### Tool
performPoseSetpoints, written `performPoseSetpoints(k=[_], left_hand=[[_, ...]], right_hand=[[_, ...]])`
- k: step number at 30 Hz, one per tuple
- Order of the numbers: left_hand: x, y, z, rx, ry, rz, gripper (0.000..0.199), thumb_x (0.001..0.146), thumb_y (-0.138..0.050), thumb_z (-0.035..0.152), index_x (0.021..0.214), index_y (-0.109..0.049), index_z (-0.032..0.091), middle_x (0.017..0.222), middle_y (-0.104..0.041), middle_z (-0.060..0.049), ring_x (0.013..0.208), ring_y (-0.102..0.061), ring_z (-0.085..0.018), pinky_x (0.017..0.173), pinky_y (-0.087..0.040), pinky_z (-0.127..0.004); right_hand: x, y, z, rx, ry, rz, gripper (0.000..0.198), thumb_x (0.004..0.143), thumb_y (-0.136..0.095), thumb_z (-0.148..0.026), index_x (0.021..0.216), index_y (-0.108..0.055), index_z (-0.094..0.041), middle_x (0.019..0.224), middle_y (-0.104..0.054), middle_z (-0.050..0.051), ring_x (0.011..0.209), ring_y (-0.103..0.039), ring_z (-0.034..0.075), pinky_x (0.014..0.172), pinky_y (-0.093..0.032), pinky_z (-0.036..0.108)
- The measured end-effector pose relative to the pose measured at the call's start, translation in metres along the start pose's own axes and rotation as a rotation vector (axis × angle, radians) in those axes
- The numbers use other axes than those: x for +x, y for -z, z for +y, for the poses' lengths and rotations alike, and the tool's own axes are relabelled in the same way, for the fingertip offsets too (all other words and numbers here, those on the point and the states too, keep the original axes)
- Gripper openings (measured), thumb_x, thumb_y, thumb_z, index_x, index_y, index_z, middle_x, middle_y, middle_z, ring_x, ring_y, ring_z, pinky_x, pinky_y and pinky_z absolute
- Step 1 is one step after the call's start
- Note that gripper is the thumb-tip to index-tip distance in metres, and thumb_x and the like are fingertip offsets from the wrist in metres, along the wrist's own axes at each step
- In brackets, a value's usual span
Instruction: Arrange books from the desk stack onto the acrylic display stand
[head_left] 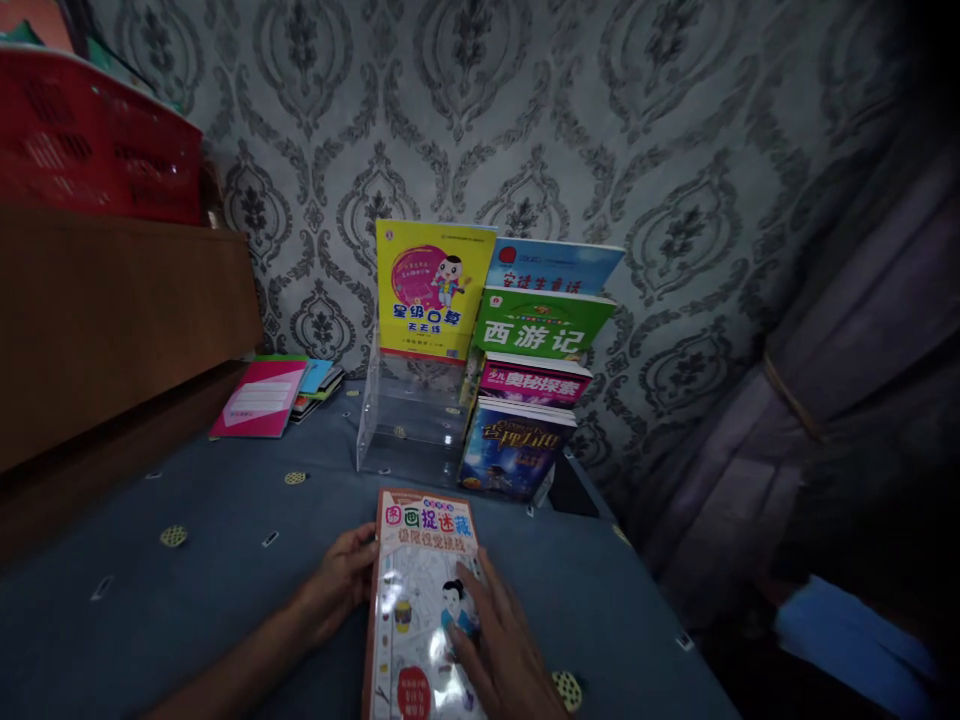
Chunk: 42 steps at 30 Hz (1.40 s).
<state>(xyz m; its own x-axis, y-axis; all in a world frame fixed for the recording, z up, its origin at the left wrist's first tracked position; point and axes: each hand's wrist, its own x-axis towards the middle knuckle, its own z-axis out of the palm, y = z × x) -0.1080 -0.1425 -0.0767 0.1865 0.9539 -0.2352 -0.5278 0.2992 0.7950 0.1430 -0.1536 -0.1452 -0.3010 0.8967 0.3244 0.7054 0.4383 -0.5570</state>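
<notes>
A picture book [416, 600] with an orange-brown border and colourful Chinese lettering is in front of me, at the bottom centre of the head view. My left hand [337, 585] grips its left edge, the fingertips partly hidden by the book. On the other side, my right hand [506, 640] holds the right edge, with thumb and index finger lying over the glossy cover. Just beyond the book stands a clear tiered book rack [409, 450]. A yellow workbook [435, 290] leans alone in its upper left; blue, green [540, 325], pink and dark blue [517, 450] books fill its right side.
A pink booklet [262, 398] lies on a small stack at the back left of the blue tablecloth [225, 560]. A red plastic basket [97, 140] sits on a brown wooden cabinet [120, 320] at left. A tied curtain [810, 350] hangs at right, against patterned wallpaper.
</notes>
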Motion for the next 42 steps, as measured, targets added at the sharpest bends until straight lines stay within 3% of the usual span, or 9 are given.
performPoseSetpoints(k=[4,8,10,15,21,26,32,38,42], left_hand=[[-0.003,-0.005,0.008,-0.038,-0.046,0.003,0.049,0.066,-0.092,0.037,0.102,-0.069,0.014,0.096,-0.078,-0.011,0.091,-0.076,-0.026,0.075,-0.059,-0.03],[-0.006,-0.007,0.017,-0.065,-0.105,0.015,0.047,0.066,-0.092,0.035,0.102,-0.069,0.015,0.101,-0.078,-0.011,0.095,-0.075,-0.027,0.083,-0.059,-0.033],[-0.007,-0.006,0.021,-0.083,-0.134,0.04,0.049,0.064,-0.092,0.036,0.103,-0.07,0.016,0.102,-0.078,-0.011,0.096,-0.075,-0.028,0.085,-0.059,-0.034],[0.003,-0.011,0.032,-0.088,-0.261,0.216,0.042,0.067,-0.088,0.039,0.098,-0.07,0.017,0.097,-0.079,-0.007,0.092,-0.075,-0.026,0.086,-0.058,-0.035],[0.027,-0.033,0.036,-0.117,-0.37,0.325,0.047,0.063,-0.089,0.047,0.095,-0.071,0.018,0.095,-0.078,-0.002,0.088,-0.073,-0.019,0.085,-0.056,-0.03],[0.032,-0.026,0.025,-0.046,-0.419,0.365,0.06,0.063,-0.085,0.061,0.1,-0.071,0.017,0.1,-0.078,-0.004,0.1,-0.07,-0.022,0.09,-0.053,-0.031],[0.019,-0.029,0.036,0.135,-0.521,0.215,0.054,0.079,-0.073,0.062,0.11,-0.068,0.019,0.107,-0.076,-0.006,0.106,-0.069,-0.024,0.09,-0.053,-0.03],[0.01,-0.025,0.07,0.508,-0.787,0.148,0.034,0.083,-0.073,0.044,0.107,-0.066,0.021,0.114,-0.073,-0.005,0.106,-0.065,-0.023,0.094,-0.049,-0.028],[0.005,0.0,0.08,0.751,-0.741,0.132,0.041,0.075,-0.08,0.031,0.113,-0.066,0.02,0.106,-0.073,-0.006,0.096,-0.066,-0.024,0.086,-0.05,-0.028]], right_hand=[[0.008,0.01,-0.002,0.282,-0.148,0.027,0.072,0.096,-0.053,-0.052,0.158,-0.036,-0.02,0.166,-0.031,0.013,0.152,-0.031,0.03,0.12,-0.038,0.046],[0.023,0.024,-0.018,0.7,-0.289,0.018,0.088,0.086,-0.064,-0.062,0.157,-0.034,-0.019,0.148,-0.056,0.018,0.134,-0.057,0.032,0.111,-0.048,0.048],[0.032,0.03,-0.03,0.888,-0.336,0.023,0.085,0.082,-0.068,-0.065,0.15,-0.044,-0.02,0.136,-0.066,0.017,0.12,-0.067,0.033,0.102,-0.055,0.05],[0.056,0.035,-0.065,1.161,-0.33,-0.12,0.061,0.078,-0.077,-0.058,0.125,-0.065,-0.021,0.119,-0.075,0.013,0.107,-0.073,0.033,0.087,-0.061,0.048],[0.074,0.0,-0.078,1.155,-0.635,0.222,0.062,0.076,-0.072,-0.066,0.118,-0.067,-0.021,0.126,-0.073,0.009,0.115,-0.069,0.03,0.091,-0.061,0.042],[0.074,-0.005,-0.074,1.035,-0.496,0.208,0.058,0.081,-0.064,-0.07,0.113,-0.069,-0.022,0.121,-0.075,0.009,0.113,-0.068,0.029,0.09,-0.06,0.038],[0.078,0.022,-0.08,0.94,-0.279,0.23,0.052,0.087,-0.059,-0.07,0.101,-0.067,-0.021,0.099,-0.075,0.006,0.088,-0.067,0.023,0.079,-0.058,0.034],[0.094,0.048,-0.08,0.727,0.042,0.28,0.038,0.097,-0.052,-0.057,0.103,-0.065,-0.022,0.095,-0.072,0.004,0.087,-0.066,0.021,0.079,-0.055,0.031],[0.092,0.055,-0.073,0.533,0.167,0.213,0.03,0.101,-0.048,-0.045,0.108,-0.067,-0.023,0.1,-0.071,0.006,0.095,-0.066,0.023,0.087,-0.055,0.035]])
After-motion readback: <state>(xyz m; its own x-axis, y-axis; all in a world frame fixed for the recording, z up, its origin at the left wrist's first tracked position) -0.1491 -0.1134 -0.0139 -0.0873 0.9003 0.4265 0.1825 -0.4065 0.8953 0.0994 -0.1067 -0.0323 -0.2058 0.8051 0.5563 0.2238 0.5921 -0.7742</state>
